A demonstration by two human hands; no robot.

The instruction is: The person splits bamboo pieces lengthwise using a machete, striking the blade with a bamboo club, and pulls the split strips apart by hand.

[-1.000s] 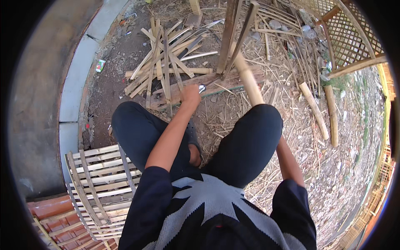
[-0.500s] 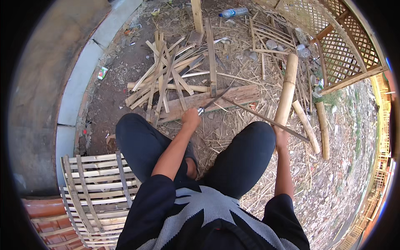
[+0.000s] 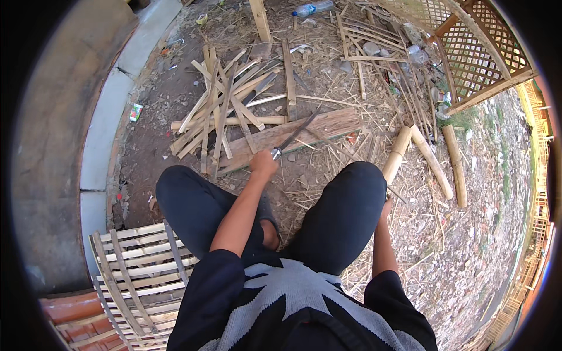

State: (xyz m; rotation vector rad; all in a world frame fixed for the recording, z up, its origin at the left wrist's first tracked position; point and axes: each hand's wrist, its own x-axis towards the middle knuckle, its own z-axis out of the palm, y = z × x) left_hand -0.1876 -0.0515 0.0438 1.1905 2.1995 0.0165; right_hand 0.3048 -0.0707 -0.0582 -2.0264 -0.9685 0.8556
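My left hand is closed around the handle of a long knife; its dark blade points away over a flat wooden board. At my right knee, my right hand is partly hidden behind the leg. A thick bamboo pole runs down into that hand, its lower end out of sight. The end of a thin dark strip pokes out beside the same hand; the knee covers where it leads. On the ground right of the pole lie two shorter bamboo pieces.
A pile of split bamboo slats lies ahead on the left, beside an upright wooden post. A slatted bamboo rack stands at my left. Lattice panels are at the far right. Shavings and a plastic bottle litter the ground.
My right hand has come down and nearer to me, and the bamboo pole and thin strip have sunk lower behind my knee. The knife in my left hand has barely moved.
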